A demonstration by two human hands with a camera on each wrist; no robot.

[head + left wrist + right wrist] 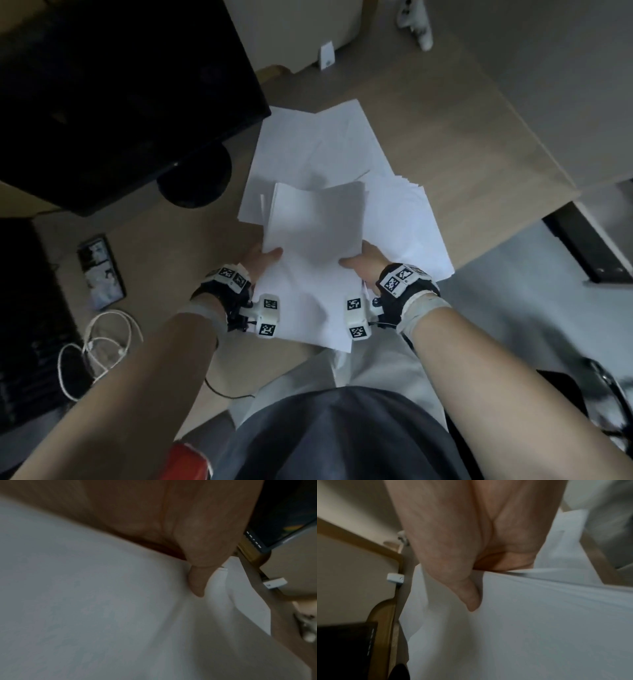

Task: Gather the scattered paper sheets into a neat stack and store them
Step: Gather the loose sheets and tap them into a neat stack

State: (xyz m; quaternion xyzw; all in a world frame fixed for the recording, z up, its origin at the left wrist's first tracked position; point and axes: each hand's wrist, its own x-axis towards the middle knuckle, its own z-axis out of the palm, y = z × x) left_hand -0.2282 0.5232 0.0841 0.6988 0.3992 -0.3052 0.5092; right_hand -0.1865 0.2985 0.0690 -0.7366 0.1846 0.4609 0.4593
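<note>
A bundle of white paper sheets [313,246] is held above the wooden desk [455,150], its near edge over my lap. My left hand [262,258] grips its left side, thumb on top [197,582], the other fingers hidden underneath. My right hand [364,262] grips its right side the same way, thumb pressed on the paper [471,601]. The bundle bends slightly between the hands. More loose sheets [318,144] lie spread on the desk behind the bundle, and a fanned pile [411,219] lies to its right, reaching the desk's edge.
A black monitor [120,96] on a round base [195,178] stands at the left. A phone [101,272], a white cable [99,346] and a dark keyboard [30,318] lie near the left edge. A small white card [327,54] stands at the back.
</note>
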